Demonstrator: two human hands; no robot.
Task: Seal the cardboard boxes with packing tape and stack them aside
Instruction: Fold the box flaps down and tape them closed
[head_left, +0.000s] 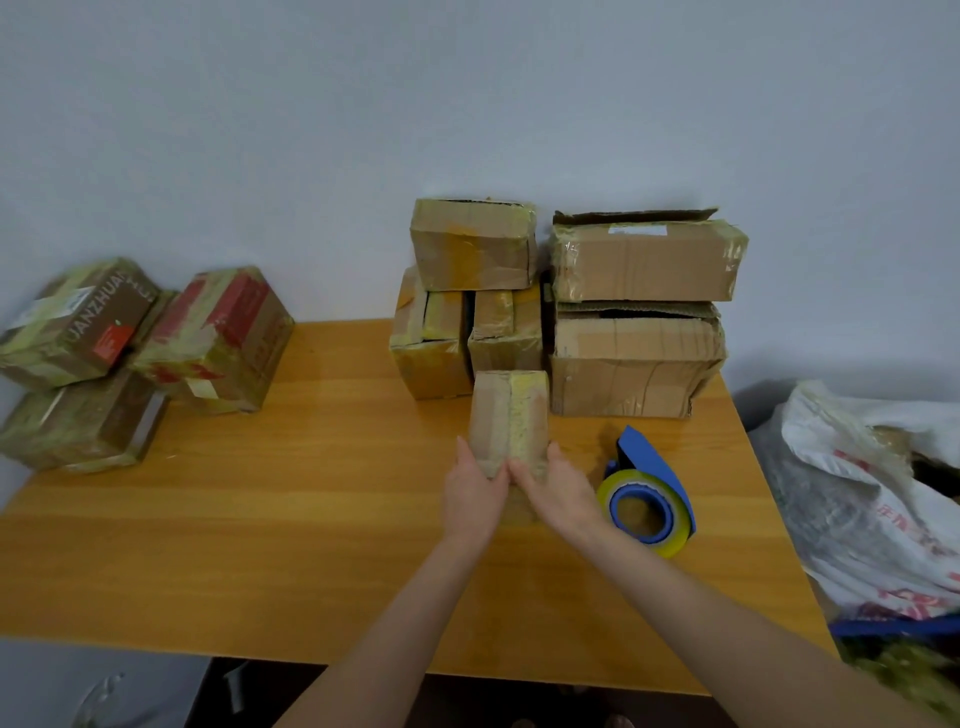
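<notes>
A small cardboard box (508, 415) with a yellowish tape strip along its top stands on the wooden table (311, 519), just in front of the back stack. My left hand (474, 499) and my right hand (558, 493) both grip its near end, thumbs meeting on top. A blue tape dispenser (647, 493) with a yellow-green roll lies on the table just right of my right hand. Several worn cardboard boxes (639, 322) are piled against the wall behind the small box. At the far left sits a stack of taped boxes (135, 353), some with red print.
A white plastic sack (872, 499) with red print bulges off the table's right edge. The wall runs close behind the boxes. The table's front edge lies near my forearms, with dark floor below.
</notes>
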